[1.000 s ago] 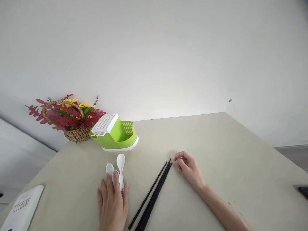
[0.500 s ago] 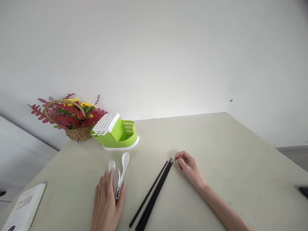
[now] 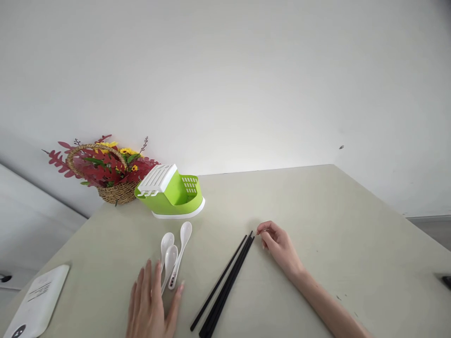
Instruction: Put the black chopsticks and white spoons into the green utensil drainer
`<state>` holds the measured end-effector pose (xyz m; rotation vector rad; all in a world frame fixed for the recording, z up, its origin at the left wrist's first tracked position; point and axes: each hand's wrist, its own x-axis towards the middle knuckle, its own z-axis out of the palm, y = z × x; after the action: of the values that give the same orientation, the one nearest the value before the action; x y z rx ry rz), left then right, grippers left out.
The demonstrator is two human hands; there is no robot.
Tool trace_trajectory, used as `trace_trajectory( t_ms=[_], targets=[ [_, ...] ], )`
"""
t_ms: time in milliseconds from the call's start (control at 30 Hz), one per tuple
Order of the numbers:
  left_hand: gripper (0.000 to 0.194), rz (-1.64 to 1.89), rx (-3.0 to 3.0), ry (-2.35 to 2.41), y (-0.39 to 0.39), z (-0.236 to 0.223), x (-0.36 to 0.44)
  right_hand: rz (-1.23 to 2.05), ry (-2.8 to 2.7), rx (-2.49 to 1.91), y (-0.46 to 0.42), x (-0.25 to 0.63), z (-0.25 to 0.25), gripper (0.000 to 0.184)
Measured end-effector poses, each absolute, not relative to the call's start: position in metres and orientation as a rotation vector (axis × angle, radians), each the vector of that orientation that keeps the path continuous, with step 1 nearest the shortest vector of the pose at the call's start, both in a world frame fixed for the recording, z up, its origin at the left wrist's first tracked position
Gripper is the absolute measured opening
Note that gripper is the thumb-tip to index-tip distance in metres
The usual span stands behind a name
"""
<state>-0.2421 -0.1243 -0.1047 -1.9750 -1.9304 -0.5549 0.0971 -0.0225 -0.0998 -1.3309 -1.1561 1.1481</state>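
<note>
Three white spoons [image 3: 170, 258] lie on the table, bowls pointing away from me. My left hand [image 3: 150, 300] is open, palm down, over the handle ends of two of them; its thumb is spread out near the handle of the third spoon. Whether the fingers touch the handles I cannot tell. Several black chopsticks [image 3: 225, 286] lie in a slanted bundle to the right, one slightly apart from the others. Beside their far tips rests my right hand [image 3: 277, 243], its fingers curled loosely inward; nothing shows in it.
A green and white utensil holder [image 3: 176, 197] stands behind the spoons. A wicker basket of artificial flowers [image 3: 112, 188] is behind it at left. Near the left edge lies a white flat device [image 3: 40, 298]. At the right edge a dark object [image 3: 447, 281] is partly visible. The wall borders the table [image 3: 289, 197].
My left hand has drawn back toward me and slightly left, uncovering more of the two spoons beneath it. The right hand has kept its place beside the chopsticks.
</note>
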Motion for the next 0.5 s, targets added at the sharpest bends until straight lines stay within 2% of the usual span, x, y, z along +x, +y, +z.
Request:
trace_trajectory(
  t_ms=[233,500],
  targets=[
    [0.074,-0.466,-1.968,-1.885,-0.129,-0.128,-0.251,1.140,-1.145,-1.318,-0.022,0.096,-0.101,0.012],
    [0.076,-0.453,-1.984,-2.155,-0.099,-0.126,-0.251,1.132,-1.169,-1.298,-0.021,0.097,-0.107,0.012]
  ],
)
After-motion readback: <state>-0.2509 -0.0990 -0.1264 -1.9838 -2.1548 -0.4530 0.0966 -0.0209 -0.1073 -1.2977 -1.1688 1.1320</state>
